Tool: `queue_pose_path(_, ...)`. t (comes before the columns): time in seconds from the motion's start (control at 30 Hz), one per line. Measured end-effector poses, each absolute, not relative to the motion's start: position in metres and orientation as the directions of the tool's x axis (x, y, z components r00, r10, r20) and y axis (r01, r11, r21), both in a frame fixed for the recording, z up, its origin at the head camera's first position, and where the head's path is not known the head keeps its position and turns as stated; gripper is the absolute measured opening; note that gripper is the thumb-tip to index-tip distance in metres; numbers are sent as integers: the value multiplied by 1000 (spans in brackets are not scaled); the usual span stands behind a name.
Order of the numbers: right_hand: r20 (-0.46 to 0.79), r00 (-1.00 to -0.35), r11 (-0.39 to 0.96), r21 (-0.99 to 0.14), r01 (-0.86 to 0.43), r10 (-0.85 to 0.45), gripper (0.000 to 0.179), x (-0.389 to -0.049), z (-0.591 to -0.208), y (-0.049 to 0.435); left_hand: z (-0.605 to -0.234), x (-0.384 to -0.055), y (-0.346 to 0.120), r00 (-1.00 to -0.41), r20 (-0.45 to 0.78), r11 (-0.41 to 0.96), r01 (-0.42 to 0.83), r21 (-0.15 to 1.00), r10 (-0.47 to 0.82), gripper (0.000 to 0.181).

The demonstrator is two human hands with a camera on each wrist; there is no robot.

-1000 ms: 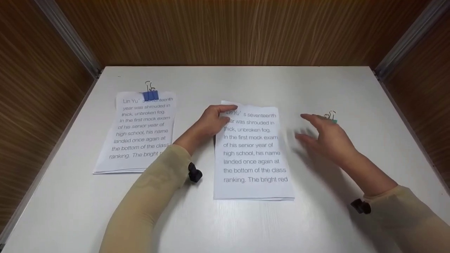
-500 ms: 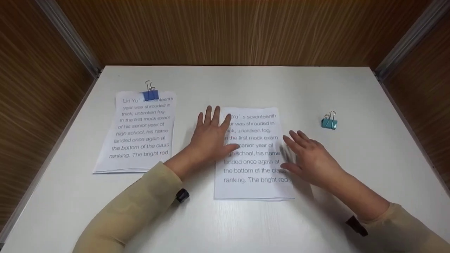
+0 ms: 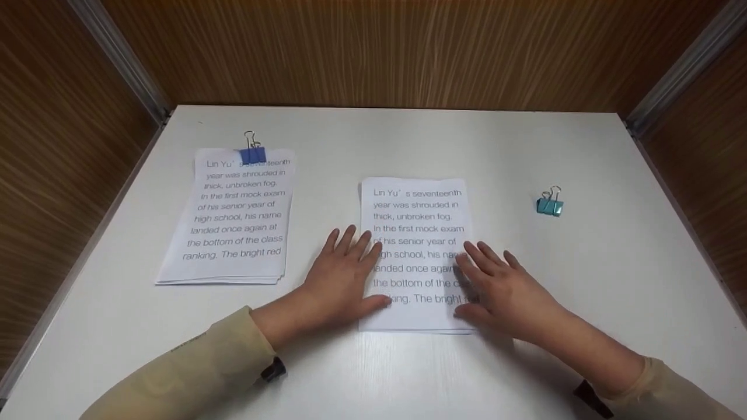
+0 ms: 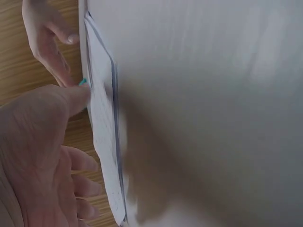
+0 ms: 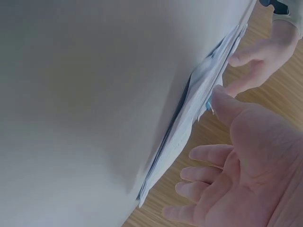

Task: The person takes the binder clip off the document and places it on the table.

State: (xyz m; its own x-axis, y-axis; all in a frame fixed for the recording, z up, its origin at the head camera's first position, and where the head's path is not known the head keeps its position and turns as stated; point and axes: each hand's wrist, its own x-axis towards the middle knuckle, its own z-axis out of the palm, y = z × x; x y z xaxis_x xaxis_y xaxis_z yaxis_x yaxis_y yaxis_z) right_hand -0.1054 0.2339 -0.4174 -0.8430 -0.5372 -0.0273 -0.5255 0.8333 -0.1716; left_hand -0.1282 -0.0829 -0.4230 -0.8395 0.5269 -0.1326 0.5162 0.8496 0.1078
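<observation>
While holding the left hand (image 3: 337, 283) outspread and released over one long edge of the pages (image 3: 417, 233), has the right hand (image 3: 508, 294) likewise loose over the other, with the pages flat on the counter (image 3: 402, 379) between them. Shows a teal clip (image 3: 550, 207) beyond the right hand and, past the left hand, a stack (image 3: 233, 224) gripped by a blue clip (image 3: 253, 156).
</observation>
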Motion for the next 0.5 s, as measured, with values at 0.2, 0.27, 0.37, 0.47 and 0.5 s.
queue_pose_path(0.2,-87,-840,834,-209,-511,-536,84,-101,-424,235,-428,-123,-86,-821,-199,845,522,116,534,94)
queue_pose_path(0.27,-113,-841,837,-229,-496,-529,82,-101,-424,236,-428,-124,-86,-818,-215,846,519,124,534,94)
queue_pose_path(0.37,-135,-844,845,-237,-480,-518,82,-103,-424,237,-427,-126,-83,-816,-235,849,512,130,528,94)
queue_pose_path(0.47,-149,-852,856,-229,-464,-502,82,-106,-423,238,-428,-131,-80,-814,-250,851,508,132,525,94)
queue_pose_path(0.5,-148,-855,858,-226,-461,-498,81,-108,-423,240,-428,-133,-78,-812,-254,851,509,131,525,94)
